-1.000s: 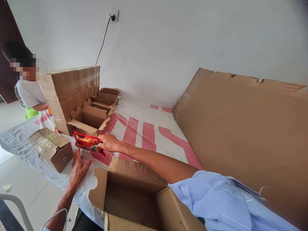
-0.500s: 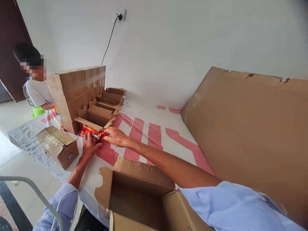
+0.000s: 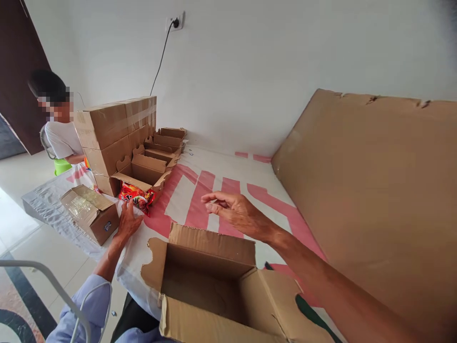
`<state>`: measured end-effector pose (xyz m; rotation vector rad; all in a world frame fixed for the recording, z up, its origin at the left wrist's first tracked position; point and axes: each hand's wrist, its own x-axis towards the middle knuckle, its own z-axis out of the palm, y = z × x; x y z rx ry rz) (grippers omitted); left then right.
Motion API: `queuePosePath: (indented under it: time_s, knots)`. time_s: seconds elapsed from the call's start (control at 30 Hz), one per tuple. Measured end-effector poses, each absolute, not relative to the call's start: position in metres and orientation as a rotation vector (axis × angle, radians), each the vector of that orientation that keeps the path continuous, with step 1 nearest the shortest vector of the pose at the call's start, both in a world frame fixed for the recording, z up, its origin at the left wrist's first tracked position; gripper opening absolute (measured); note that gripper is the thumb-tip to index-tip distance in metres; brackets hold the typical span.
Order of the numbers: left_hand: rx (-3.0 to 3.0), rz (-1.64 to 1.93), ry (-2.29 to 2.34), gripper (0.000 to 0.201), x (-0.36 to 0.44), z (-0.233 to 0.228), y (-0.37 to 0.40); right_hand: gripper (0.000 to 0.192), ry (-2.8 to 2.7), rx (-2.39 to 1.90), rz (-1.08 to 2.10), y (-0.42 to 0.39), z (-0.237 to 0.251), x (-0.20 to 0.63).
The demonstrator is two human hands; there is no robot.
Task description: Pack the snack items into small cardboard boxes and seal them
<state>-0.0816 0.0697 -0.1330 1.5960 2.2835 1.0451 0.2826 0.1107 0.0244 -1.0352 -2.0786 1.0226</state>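
A shiny red printed food packet lies on the cloth-covered table, against the front of an open cardboard box. My left hand rests at the packet's near edge, thumb apart from the fingers, not wrapped around it. My right hand hovers over the red and white cloth, fingers loosely bent and apart, with nothing seen in them. Directly in front of me stands a larger open carton, flaps spread; the part of its inside that shows holds nothing.
Stacked taped cartons stand at the left, with more open boxes behind the nearest one. A small closed box sits left of my left hand. A large cardboard sheet leans at the right. A person sits beyond the stack.
My right hand has left the packet and moved right, over the cloth beyond the open carton. My left hand has slid slightly down to the packet's near edge.
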Motion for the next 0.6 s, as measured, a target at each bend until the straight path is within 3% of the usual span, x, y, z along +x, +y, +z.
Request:
queuePosePath:
  time_s: [0.13,0.37,0.5,0.6]
  knots:
    - [1.661,1.013,2.253,0.077,-0.088,-0.126,0.062,0.047,-1.717,-1.121,0.966,0.091,0.005,0.327]
    - [1.731,0.837,2.364,0.073,-0.109,-0.125,0.041,0.053,-1.179,-1.240,0.959,0.052,-0.078,0.369]
    - [1.685,0.809,2.443,0.071,-0.129,-0.114,0.033,0.064,-1.052,-1.264,1.026,0.043,-0.114,0.369]
    - [1.635,0.780,2.504,0.070,-0.146,-0.101,0.027,0.064,-1.257,-1.316,0.893,0.038,-0.124,0.361]
